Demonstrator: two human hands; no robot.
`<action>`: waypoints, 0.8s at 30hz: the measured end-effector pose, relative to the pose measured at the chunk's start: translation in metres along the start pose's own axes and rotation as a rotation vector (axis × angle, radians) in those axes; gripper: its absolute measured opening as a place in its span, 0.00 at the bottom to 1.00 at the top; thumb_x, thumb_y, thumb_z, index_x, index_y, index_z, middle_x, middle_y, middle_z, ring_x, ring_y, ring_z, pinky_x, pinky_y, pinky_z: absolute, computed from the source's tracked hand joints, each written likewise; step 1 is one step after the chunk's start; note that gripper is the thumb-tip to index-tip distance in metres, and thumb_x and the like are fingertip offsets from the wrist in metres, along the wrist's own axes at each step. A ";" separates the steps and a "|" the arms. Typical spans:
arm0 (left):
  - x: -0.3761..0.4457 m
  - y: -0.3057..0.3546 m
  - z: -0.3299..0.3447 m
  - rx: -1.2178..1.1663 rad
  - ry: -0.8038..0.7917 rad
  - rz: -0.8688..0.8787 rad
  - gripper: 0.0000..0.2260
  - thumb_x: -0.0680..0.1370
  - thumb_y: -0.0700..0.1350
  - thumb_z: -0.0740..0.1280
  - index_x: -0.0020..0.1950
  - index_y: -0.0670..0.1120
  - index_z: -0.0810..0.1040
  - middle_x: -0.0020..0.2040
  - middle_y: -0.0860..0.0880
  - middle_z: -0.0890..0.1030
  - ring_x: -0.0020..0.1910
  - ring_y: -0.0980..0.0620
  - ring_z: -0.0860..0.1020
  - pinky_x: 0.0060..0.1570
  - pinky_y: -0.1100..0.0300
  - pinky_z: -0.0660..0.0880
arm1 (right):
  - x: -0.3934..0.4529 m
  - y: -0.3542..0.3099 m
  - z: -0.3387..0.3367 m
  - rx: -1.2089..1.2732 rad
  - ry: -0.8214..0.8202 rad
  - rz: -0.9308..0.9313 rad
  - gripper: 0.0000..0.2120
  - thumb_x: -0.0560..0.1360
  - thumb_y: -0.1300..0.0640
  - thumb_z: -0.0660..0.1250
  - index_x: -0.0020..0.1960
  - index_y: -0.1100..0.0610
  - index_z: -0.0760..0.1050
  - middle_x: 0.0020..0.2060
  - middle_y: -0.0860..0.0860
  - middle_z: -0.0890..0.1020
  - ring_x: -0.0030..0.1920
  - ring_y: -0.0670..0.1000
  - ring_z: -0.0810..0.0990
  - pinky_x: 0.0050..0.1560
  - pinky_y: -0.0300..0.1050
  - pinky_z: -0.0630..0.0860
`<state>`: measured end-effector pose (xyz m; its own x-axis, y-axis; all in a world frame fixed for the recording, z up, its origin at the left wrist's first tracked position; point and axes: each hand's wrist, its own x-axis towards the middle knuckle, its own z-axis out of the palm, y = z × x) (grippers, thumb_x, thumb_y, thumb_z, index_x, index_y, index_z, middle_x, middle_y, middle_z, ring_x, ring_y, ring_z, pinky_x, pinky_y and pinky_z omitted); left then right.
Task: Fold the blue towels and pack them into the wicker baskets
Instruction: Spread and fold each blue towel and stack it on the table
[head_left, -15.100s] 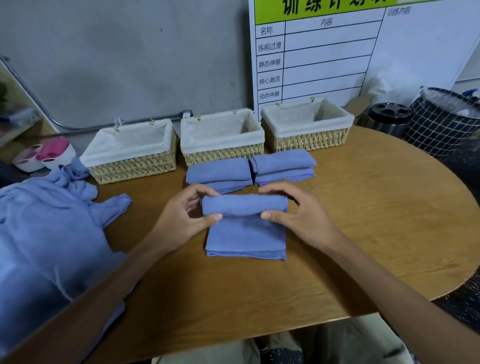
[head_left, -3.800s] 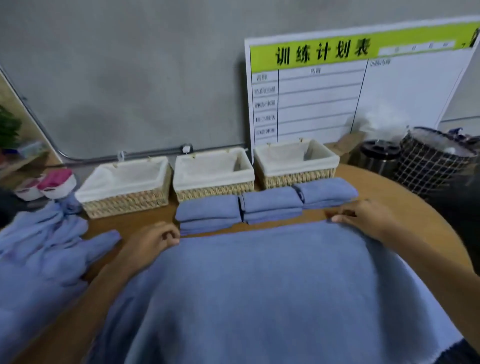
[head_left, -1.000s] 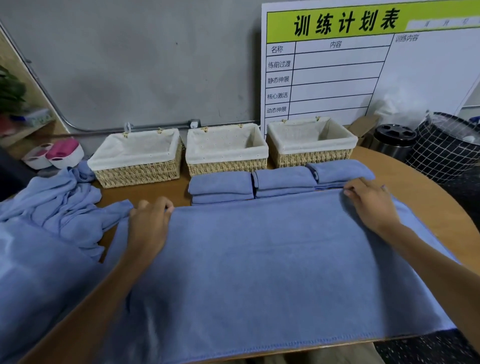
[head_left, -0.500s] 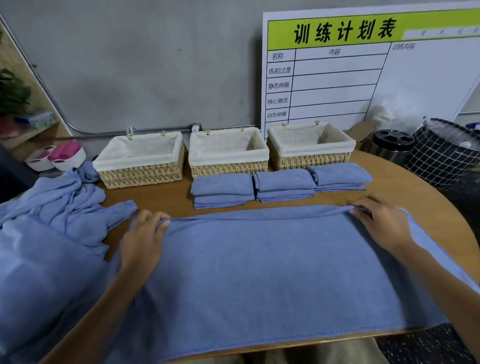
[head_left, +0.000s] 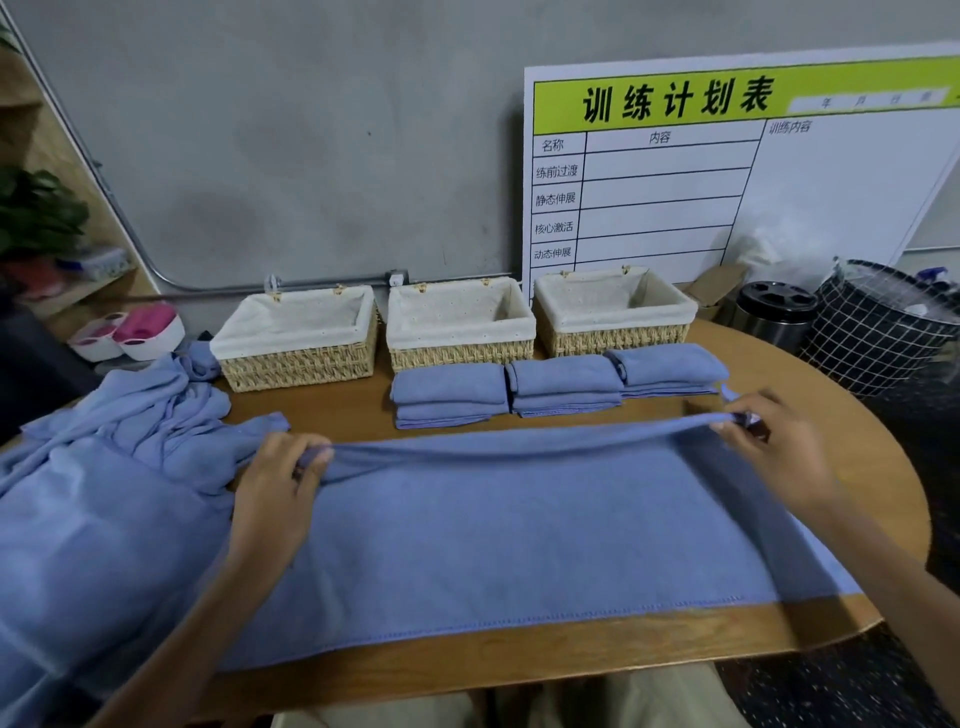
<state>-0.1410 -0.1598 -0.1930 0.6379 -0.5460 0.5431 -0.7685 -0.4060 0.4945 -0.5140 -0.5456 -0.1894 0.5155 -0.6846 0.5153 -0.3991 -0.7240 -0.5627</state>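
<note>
3 wicker baskets along the wall: left basket (head_left: 296, 358), middle basket (head_left: 460, 338), right basket (head_left: 613, 325), all w/ white liners, nothing visible inside. 3 folded blue towels in a row just in front of middle & right baskets: left folded towel (head_left: 448, 394), middle folded towel (head_left: 563, 383), right folded towel (head_left: 667, 370), sides touching. 1 open towel (head_left: 519, 530) spread flat across the round wooden table (head_left: 857, 447), near hem parallel to the table's front edge. 2 hands: left hand (head_left: 278, 488) pinches the far left corner, fingers curled round bunched cloth; right hand (head_left: 774, 447) pinches the far right corner btwn thumb & fingertips. Far edge lifted off the table, sagging slightly mid-span. 1 heap of unfolded blue towels (head_left: 104, 493) at left, cut off by frame edge, so count can't be told. Whiteboard (head_left: 727, 171) cut off at right. Black mesh bin (head_left: 883, 327) partly out of frame. Pink/white object (head_left: 140, 332) at far left hard to ID.
</note>
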 end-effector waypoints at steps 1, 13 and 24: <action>-0.011 -0.007 0.001 0.009 -0.041 -0.001 0.05 0.80 0.41 0.68 0.47 0.50 0.77 0.44 0.49 0.74 0.43 0.51 0.74 0.44 0.54 0.69 | -0.010 0.001 -0.001 -0.023 -0.035 -0.005 0.08 0.73 0.63 0.74 0.44 0.53 0.78 0.41 0.45 0.74 0.41 0.43 0.76 0.41 0.32 0.69; 0.001 -0.012 0.012 0.089 -0.151 -0.084 0.06 0.81 0.41 0.67 0.46 0.50 0.76 0.45 0.46 0.71 0.40 0.47 0.74 0.39 0.55 0.67 | -0.018 -0.008 0.019 -0.154 -0.085 0.043 0.07 0.74 0.58 0.74 0.48 0.53 0.77 0.46 0.50 0.74 0.42 0.55 0.76 0.39 0.52 0.73; -0.042 -0.017 0.003 0.068 -0.117 -0.024 0.04 0.78 0.39 0.71 0.45 0.46 0.81 0.43 0.51 0.71 0.39 0.57 0.71 0.42 0.59 0.67 | -0.048 0.005 0.008 -0.209 -0.050 -0.014 0.06 0.72 0.63 0.76 0.45 0.59 0.79 0.44 0.49 0.74 0.37 0.51 0.74 0.34 0.41 0.68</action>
<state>-0.1551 -0.1323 -0.2268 0.6489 -0.6158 0.4470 -0.7574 -0.4664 0.4570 -0.5347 -0.5157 -0.2221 0.5565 -0.6735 0.4865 -0.5381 -0.7383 -0.4066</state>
